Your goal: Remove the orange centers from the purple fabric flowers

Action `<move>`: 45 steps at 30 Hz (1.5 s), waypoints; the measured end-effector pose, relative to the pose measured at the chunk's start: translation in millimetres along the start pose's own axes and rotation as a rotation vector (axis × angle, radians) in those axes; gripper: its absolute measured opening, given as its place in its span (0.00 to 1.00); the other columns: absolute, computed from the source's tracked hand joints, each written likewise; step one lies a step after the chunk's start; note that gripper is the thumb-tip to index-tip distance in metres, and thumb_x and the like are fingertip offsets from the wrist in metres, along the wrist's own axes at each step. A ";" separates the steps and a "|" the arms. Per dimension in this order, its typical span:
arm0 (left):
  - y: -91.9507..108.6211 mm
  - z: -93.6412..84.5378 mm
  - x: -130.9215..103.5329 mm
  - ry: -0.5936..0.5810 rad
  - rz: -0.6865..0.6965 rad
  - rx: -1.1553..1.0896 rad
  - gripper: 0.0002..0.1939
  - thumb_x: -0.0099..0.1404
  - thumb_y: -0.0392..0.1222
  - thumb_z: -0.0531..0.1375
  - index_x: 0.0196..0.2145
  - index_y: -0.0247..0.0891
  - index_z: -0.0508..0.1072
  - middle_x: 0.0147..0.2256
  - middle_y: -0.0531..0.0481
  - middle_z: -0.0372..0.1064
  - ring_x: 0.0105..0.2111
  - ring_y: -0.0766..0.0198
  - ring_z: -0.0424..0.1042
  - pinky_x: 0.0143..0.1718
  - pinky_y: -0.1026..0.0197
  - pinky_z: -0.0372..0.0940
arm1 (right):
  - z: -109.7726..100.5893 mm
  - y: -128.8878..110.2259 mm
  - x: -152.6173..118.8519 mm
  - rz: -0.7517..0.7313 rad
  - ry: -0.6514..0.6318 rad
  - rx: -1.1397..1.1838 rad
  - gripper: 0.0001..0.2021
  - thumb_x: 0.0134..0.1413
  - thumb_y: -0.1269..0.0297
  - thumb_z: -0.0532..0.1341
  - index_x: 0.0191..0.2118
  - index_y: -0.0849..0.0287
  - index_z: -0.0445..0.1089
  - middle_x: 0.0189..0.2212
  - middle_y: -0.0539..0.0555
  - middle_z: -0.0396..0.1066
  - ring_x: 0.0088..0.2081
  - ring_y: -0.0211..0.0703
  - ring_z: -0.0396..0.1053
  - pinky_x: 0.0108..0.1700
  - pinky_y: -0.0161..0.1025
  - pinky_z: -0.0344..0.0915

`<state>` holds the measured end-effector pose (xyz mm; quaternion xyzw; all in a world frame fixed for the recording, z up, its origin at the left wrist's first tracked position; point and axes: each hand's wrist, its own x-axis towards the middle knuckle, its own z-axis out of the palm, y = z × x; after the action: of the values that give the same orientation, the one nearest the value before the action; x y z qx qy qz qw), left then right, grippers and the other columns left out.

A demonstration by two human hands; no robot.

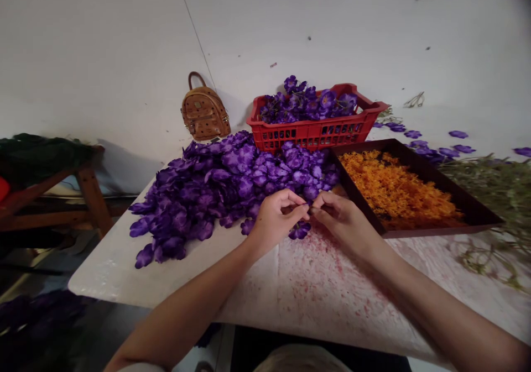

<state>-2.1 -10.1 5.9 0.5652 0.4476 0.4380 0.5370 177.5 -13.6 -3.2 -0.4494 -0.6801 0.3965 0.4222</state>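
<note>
My left hand (277,216) is closed in a pinch, thumb and fingertips together. Close beside it, my right hand (343,217) pinches too, and the fingertips of both nearly meet. Whatever lies between them is small and dark, too small to make out. Just below the fingertips shows a purple fabric flower (299,230); whether it is held or lies on the table I cannot tell. Beyond my hands spreads a big heap of purple artificial petals (215,187). To the right of my right hand, a dark shallow tray (440,231) holds orange artificial flower centres (398,189).
At the back of the white table (249,283) stands a red plastic crate (311,134) with purple flowers. A brown mini backpack (205,112) leans on the wall. Green stems (485,189) lie at the right, and a wooden stand (93,195) is at the left.
</note>
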 end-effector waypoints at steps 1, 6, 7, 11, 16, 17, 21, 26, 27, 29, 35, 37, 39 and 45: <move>1.0 -0.2 0.0 -0.001 -0.014 -0.009 0.06 0.64 0.37 0.66 0.32 0.37 0.71 0.26 0.51 0.77 0.27 0.66 0.76 0.35 0.63 0.69 | -1.5 -1.3 0.1 0.010 -0.022 0.031 0.10 0.60 0.59 0.61 0.27 0.54 0.68 0.27 0.51 0.70 0.32 0.45 0.67 0.37 0.43 0.62; 8.4 -2.0 -1.9 0.013 -0.113 -0.040 0.07 0.65 0.42 0.66 0.33 0.38 0.73 0.28 0.51 0.77 0.29 0.65 0.75 0.30 0.64 0.66 | -5.6 -9.3 -1.3 0.061 -0.048 0.154 0.12 0.62 0.56 0.63 0.28 0.53 0.68 0.28 0.51 0.71 0.33 0.45 0.67 0.37 0.43 0.63; 9.2 -2.2 -2.4 0.017 -0.122 -0.042 0.07 0.65 0.42 0.66 0.34 0.38 0.73 0.28 0.51 0.77 0.29 0.65 0.75 0.29 0.65 0.66 | -5.5 -10.1 -1.7 0.064 -0.051 0.161 0.13 0.62 0.56 0.63 0.28 0.54 0.68 0.28 0.51 0.71 0.33 0.45 0.67 0.37 0.43 0.63; 7.2 -3.4 -2.3 -0.005 -0.105 -0.054 0.09 0.64 0.44 0.68 0.34 0.37 0.74 0.28 0.51 0.77 0.28 0.65 0.75 0.29 0.65 0.65 | -4.1 -8.6 -2.0 0.080 -0.054 0.164 0.12 0.61 0.56 0.63 0.28 0.54 0.68 0.28 0.51 0.70 0.33 0.44 0.66 0.37 0.43 0.61; -2.9 -4.2 1.8 -0.044 -0.024 -0.081 0.15 0.61 0.49 0.71 0.33 0.36 0.74 0.27 0.50 0.76 0.28 0.65 0.75 0.33 0.62 0.68 | -2.6 -2.0 0.0 0.084 -0.057 0.120 0.12 0.61 0.56 0.62 0.28 0.54 0.68 0.29 0.52 0.71 0.34 0.46 0.66 0.39 0.45 0.62; -4.4 -4.0 2.3 -0.049 -0.010 -0.080 0.15 0.61 0.49 0.71 0.33 0.36 0.74 0.27 0.50 0.76 0.28 0.65 0.75 0.34 0.62 0.69 | -2.4 -1.1 0.4 0.080 -0.060 0.103 0.12 0.61 0.56 0.62 0.28 0.54 0.68 0.30 0.53 0.71 0.35 0.47 0.67 0.40 0.46 0.62; -3.9 -2.9 0.7 -0.052 0.038 -0.017 0.11 0.64 0.46 0.68 0.33 0.35 0.75 0.27 0.49 0.77 0.28 0.65 0.75 0.35 0.62 0.70 | -2.6 -2.1 0.4 0.084 -0.064 0.096 0.11 0.60 0.58 0.62 0.28 0.54 0.68 0.30 0.52 0.70 0.36 0.48 0.66 0.42 0.47 0.60; -1.4 -5.2 -1.1 -0.005 0.124 0.066 0.11 0.71 0.44 0.60 0.39 0.36 0.79 0.29 0.49 0.78 0.31 0.64 0.76 0.36 0.62 0.70 | -4.5 -10.7 -1.2 0.239 -0.094 0.452 0.14 0.59 0.53 0.66 0.29 0.54 0.68 0.30 0.50 0.67 0.36 0.44 0.64 0.44 0.45 0.62; -2.7 -5.6 -0.9 0.008 0.138 0.079 0.09 0.70 0.43 0.61 0.39 0.36 0.80 0.30 0.49 0.78 0.31 0.64 0.76 0.36 0.63 0.69 | -4.7 -12.2 -1.4 0.278 -0.106 0.540 0.14 0.57 0.53 0.68 0.28 0.55 0.68 0.31 0.50 0.67 0.37 0.44 0.65 0.45 0.45 0.63; -6.7 -5.8 -0.7 0.033 0.156 0.125 0.06 0.66 0.40 0.64 0.38 0.36 0.81 0.32 0.48 0.79 0.30 0.66 0.74 0.33 0.64 0.67 | -4.5 -13.9 -1.5 0.341 -0.115 0.661 0.16 0.52 0.53 0.73 0.28 0.55 0.69 0.32 0.50 0.67 0.38 0.44 0.66 0.47 0.44 0.64; -13.1 -5.1 -4.9 0.073 0.270 0.313 0.07 0.67 0.40 0.64 0.35 0.37 0.82 0.28 0.51 0.75 0.25 0.68 0.66 0.28 0.65 0.59 | -0.7 -11.5 -1.3 0.408 -0.111 0.711 0.18 0.43 0.53 0.78 0.26 0.55 0.70 0.29 0.48 0.65 0.36 0.42 0.65 0.45 0.42 0.64; -12.3 -5.1 -6.1 0.069 0.285 0.349 0.07 0.67 0.40 0.63 0.34 0.37 0.81 0.28 0.51 0.74 0.25 0.68 0.65 0.28 0.65 0.59 | 0.1 -9.9 -1.4 0.416 -0.104 0.666 0.20 0.42 0.51 0.78 0.26 0.55 0.69 0.29 0.49 0.65 0.36 0.43 0.65 0.45 0.43 0.64; -11.0 -4.8 -6.1 0.063 0.271 0.340 0.07 0.68 0.40 0.62 0.34 0.37 0.80 0.28 0.51 0.74 0.27 0.67 0.67 0.29 0.65 0.60 | 0.4 -8.6 -1.7 0.390 -0.065 0.583 0.19 0.45 0.48 0.76 0.28 0.55 0.70 0.30 0.49 0.66 0.37 0.44 0.65 0.45 0.44 0.64; -1.4 -1.3 -4.9 0.033 0.113 0.170 0.07 0.65 0.41 0.63 0.31 0.36 0.76 0.27 0.53 0.72 0.25 0.70 0.65 0.29 0.66 0.59 | 1.6 -8.8 -3.5 0.188 0.049 0.414 0.16 0.56 0.49 0.70 0.30 0.54 0.69 0.29 0.49 0.65 0.34 0.43 0.61 0.40 0.42 0.60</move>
<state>-4.5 -14.5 4.5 0.6257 0.4593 0.4372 0.4543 174.4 -19.6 3.5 -0.4241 -0.5288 0.5541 0.4832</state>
